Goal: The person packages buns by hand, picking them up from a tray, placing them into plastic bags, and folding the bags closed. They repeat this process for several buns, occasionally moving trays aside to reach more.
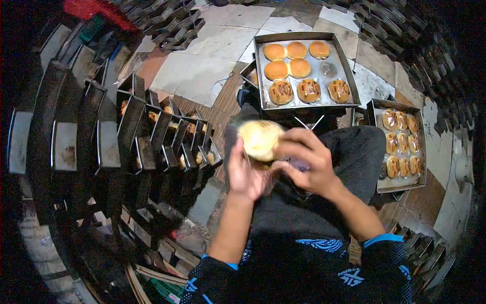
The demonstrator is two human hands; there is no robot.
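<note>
Head view: both hands hold one pale round bun above the lap, left hand cupping beneath, right hand pinching its edge. Likely mid-handling; setting it on the grey metal tray ahead needs its bare right-rear corner.

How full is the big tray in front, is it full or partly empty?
Partly empty. The tray holds eight buns, with bare metal along its right side.
</note>
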